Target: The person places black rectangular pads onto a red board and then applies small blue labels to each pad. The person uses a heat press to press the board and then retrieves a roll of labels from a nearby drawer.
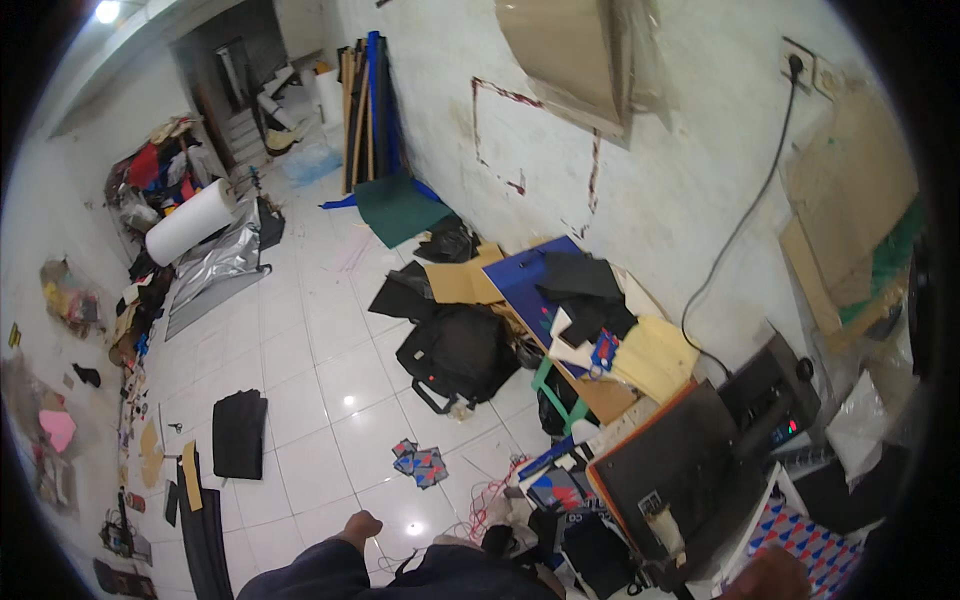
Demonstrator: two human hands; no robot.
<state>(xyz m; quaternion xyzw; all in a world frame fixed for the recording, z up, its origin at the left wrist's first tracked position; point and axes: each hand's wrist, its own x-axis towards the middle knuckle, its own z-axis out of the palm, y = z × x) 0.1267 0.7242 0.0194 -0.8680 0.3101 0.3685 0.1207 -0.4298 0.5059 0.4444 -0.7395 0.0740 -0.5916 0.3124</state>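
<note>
My right hand [768, 576] is at the lower right edge, blurred and partly cut off. It looks closed, its fingertips hidden, so whatever it holds is not visible. It overlaps a patterned sheet [808, 540] in red, blue and grey. Just left of that hand stands a heat press with a dark flat plate [665, 470] and a control box [775, 405] with a lit red display. My left hand is out of view. Dark trousers [320, 575] fill the bottom edge, with what looks like a bare foot [358, 527] past them.
Small printed pieces [420, 464] lie on the tiled floor, near tangled reddish cords [490, 500]. Beyond are a black bag [460, 355], folded black cloth [239, 434] and a cluttered blue board [520, 285]. A white roll [190, 222] lies far left; a power cable [745, 215] runs down the wall.
</note>
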